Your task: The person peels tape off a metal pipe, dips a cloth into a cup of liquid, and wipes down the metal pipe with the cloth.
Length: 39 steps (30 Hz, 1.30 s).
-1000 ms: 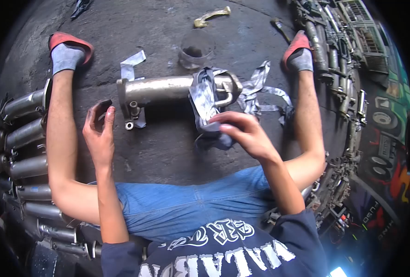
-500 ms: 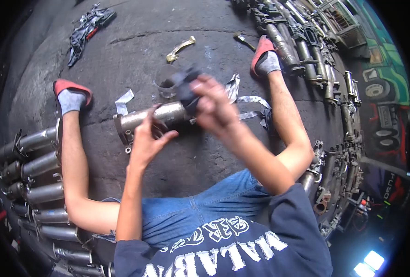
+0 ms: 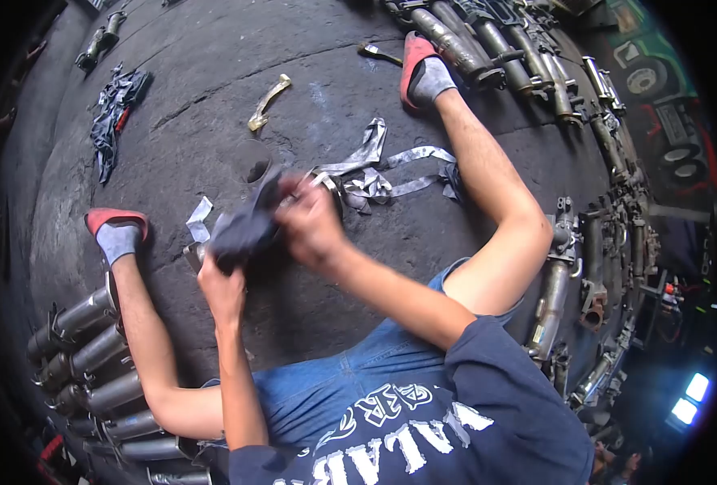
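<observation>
A dark cloth (image 3: 249,229) is stretched between my two hands, above the metal cylinder (image 3: 193,256), which it mostly hides. My left hand (image 3: 222,284) is closed on the cloth's lower left end. Blurred by motion, my right hand (image 3: 308,220) grips the cloth's upper right part. Just beyond my right hand, grey strips of cloth (image 3: 370,184) lie on the floor. A small grey strip (image 3: 200,219) lies beyond my left hand. The round container (image 3: 252,153) behind the cloth is partly covered.
Rows of metal cylinders (image 3: 92,352) lie by my left leg, with more metal parts (image 3: 552,303) along the right. Farther off on the floor are a yellowish curved piece (image 3: 269,103), a brush-like tool (image 3: 380,54) and a crumpled dark cloth (image 3: 116,117).
The view has swung left. My left hand, open before, has closed on the dark cloth. My right hand has lifted the cloth from the cylinder's right end and carried it left.
</observation>
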### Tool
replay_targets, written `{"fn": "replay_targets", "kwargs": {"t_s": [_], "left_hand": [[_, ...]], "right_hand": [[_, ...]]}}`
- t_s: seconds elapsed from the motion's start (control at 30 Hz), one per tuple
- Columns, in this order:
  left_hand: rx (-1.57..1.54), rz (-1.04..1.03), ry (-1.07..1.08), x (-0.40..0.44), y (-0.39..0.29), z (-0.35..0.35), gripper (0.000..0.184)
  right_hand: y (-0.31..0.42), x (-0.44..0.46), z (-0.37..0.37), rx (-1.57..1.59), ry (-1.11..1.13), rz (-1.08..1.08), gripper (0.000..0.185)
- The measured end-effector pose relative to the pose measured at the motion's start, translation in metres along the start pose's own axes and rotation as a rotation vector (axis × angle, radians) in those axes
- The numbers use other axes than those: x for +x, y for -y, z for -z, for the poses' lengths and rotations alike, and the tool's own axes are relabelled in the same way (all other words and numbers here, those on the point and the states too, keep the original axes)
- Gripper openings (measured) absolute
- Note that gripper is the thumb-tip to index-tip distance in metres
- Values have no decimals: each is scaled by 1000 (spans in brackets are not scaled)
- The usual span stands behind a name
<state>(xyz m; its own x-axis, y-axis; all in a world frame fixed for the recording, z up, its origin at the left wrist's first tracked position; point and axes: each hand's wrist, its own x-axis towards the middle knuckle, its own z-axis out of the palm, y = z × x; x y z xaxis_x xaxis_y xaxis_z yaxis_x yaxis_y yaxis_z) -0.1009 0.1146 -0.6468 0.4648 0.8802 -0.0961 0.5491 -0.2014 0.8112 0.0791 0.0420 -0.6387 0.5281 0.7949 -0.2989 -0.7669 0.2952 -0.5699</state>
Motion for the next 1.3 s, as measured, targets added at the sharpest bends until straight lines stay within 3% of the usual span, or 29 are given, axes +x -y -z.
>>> {"fn": "replay_targets", "kwargs": {"t_s": [0.03,0.07,0.1,0.13,0.2,0.23,0.27,0.3,0.4,0.43,0.47,0.5,0.6,0.77,0.83,1.03,1.2,1.3], "left_hand": [[-20,-70,5,4,-7,-10,54],[-65,-91,59,8,-22,-16,56],[-111,-111,114,9,-38,-17,59],[-131,-129,129,7,-48,-19,58],[-177,-152,155,1,-58,-22,52],[-137,-179,149,-3,-52,-26,42],[-88,-192,162,-7,-52,-28,37],[-39,-201,179,-12,-54,-32,32],[-60,-182,166,-20,-53,-60,33],[-38,-194,154,-21,-56,-69,35],[-28,-222,82,-21,-55,-82,36],[-25,-215,87,-21,-54,-90,36],[-36,-193,40,-15,-50,-106,31],[-103,-147,3,-13,-50,-111,25],[-139,-156,-31,-11,-46,-115,24],[-154,-113,-127,-13,-48,-125,19],[-202,-76,-128,-13,-47,-126,20],[-216,-83,-121,-13,-49,-127,21]], "right_hand": [[33,19,4,-171,-97,180,39],[72,42,18,-209,-41,344,34],[121,57,21,-517,25,731,30],[163,93,80,-984,-24,1053,27],[276,76,65,-1845,-87,1599,26],[295,55,34,-1607,-180,1278,22],[315,54,27,-969,-128,1025,25],[318,48,13,-697,-11,932,28],[294,55,36,-1141,-24,680,23],[262,41,19,-1155,-103,427,24],[233,48,38,-1251,-45,364,30],[201,65,73,-1544,202,591,31],[126,80,90,-1605,287,317,30],[89,148,115,-1607,404,-194,27],[73,154,123,-1661,553,-146,28],[106,95,101,-1503,660,110,17],[90,119,122,-1451,609,93,14],[55,160,144,-1578,514,-72,17]]}}
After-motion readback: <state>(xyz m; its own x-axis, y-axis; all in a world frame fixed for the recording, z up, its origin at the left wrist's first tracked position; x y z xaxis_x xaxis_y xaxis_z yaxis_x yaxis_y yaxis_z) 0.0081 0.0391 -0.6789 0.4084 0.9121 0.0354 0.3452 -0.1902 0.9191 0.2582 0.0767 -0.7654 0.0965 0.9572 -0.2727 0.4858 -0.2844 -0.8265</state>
